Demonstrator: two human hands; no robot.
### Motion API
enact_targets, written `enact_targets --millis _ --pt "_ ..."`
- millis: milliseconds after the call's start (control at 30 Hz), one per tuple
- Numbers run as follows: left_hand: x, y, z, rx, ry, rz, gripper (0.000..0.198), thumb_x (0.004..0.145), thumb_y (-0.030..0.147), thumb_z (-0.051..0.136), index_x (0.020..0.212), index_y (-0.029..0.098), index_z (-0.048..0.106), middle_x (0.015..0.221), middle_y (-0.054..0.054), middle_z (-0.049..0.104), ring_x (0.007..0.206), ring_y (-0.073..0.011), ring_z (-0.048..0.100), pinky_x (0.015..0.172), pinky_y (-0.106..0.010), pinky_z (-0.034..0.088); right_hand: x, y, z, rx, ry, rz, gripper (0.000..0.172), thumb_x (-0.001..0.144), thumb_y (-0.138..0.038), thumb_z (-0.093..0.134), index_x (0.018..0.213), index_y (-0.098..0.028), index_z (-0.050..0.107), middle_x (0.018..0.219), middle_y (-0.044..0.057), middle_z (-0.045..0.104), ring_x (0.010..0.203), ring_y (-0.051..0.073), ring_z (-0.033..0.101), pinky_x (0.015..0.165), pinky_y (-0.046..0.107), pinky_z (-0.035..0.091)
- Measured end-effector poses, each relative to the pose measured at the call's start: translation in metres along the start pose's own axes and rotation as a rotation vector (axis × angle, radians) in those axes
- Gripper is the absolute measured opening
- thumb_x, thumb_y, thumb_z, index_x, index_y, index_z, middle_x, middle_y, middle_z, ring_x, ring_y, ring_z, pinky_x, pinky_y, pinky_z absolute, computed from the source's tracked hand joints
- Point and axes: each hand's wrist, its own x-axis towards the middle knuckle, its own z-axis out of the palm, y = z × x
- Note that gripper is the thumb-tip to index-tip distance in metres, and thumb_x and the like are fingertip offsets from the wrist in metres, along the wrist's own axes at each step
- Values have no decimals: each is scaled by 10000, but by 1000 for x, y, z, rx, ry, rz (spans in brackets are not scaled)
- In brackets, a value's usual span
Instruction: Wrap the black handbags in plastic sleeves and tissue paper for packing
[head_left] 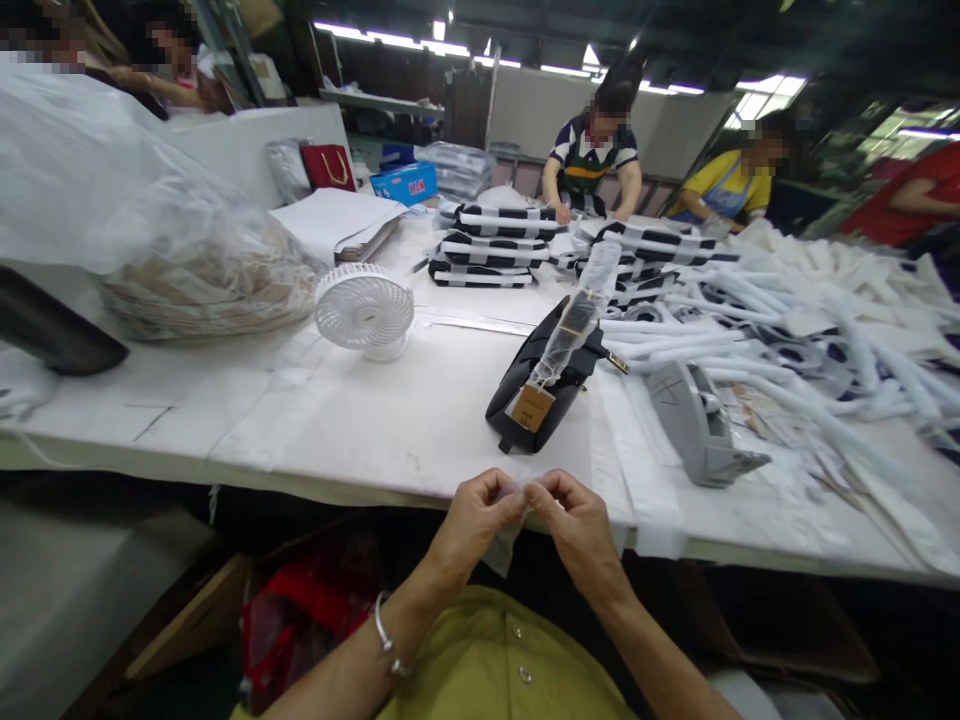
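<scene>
My left hand and my right hand meet at the table's front edge. Both pinch a thin whitish translucent sheet, perhaps a small plastic bag, which hangs down between them. Just beyond my fingers lies a black handbag on the white table. Its handle is wrapped in clear or white film, and a brown tag hangs over its side. Neither hand touches the handbag.
A small white fan stands to the left, near a large plastic bag. On the right are a grey tape dispenser and heaped white-wrapped strips. Black-and-white wrapped bundles are stacked behind. Several people work across the table.
</scene>
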Motion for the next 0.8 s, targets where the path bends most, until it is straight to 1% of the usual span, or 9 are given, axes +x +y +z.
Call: enact_targets --millis 100,167,300,400,467,533,633,733,800 --pt "-1 -5 -11 87 31 24 393 782 519 684 734 165 521 597 53 491 554 -86 405 545 -217 318 6 1 5 -78 -7 -66 394 870 -507 599 643 -185 619 609 -1 613 607 161 568 602 270 453" --pt "-2 -6 -19 159 43 47 344 821 479 644 735 167 529 600 52 496 556 -90 404 548 -221 324 9 -3 4 -177 62 -158 380 907 -472 572 659 -188 623 611 -2 608 602 160 569 587 271 452" --pt "0 -2 -32 302 108 120 244 855 367 595 714 177 536 622 47 492 589 -107 429 583 -233 356 19 -33 1 -403 186 -626 110 915 -277 616 862 -194 664 783 24 681 738 172 629 689 292 498" --pt "10 1 -35 457 126 301 153 838 287 619 733 183 580 805 -8 595 766 -155 542 724 -269 436 34 -68 5 -690 37 -1013 122 922 -160 578 991 -197 671 964 59 721 991 211 637 920 382 475" --pt "21 0 -33 555 105 438 91 827 249 643 761 189 630 1073 -65 626 1006 -213 567 903 -330 439 49 -89 11 -933 -85 -1142 203 933 -122 520 1052 -189 670 1107 85 709 1174 247 572 1069 460 375" --pt "33 -4 -29 632 95 504 44 819 232 660 796 197 676 1243 -92 584 1163 -260 524 1013 -390 395 66 -104 16 -1179 -181 -1165 247 928 -91 478 1059 -171 672 1149 110 693 1256 271 515 1140 498 274" --pt "49 -10 -21 691 132 485 54 809 224 670 841 208 710 1201 -99 597 1121 -269 554 996 -415 412 86 -115 20 -1455 -323 -1062 203 911 -96 503 977 -160 683 936 108 720 1084 276 602 1112 484 269" --pt "59 -15 -15 693 169 462 59 795 209 668 835 216 711 1094 -75 624 1027 -242 580 926 -380 443 94 -114 17 -1479 -450 -993 140 929 -163 535 929 -157 674 774 76 700 786 223 627 935 407 362" --pt "63 -16 -13 675 173 459 52 794 197 653 813 213 698 1024 -58 636 982 -225 583 885 -351 447 93 -110 11 -1429 -494 -1023 146 943 -174 524 929 -156 668 745 62 683 705 197 594 788 354 356"
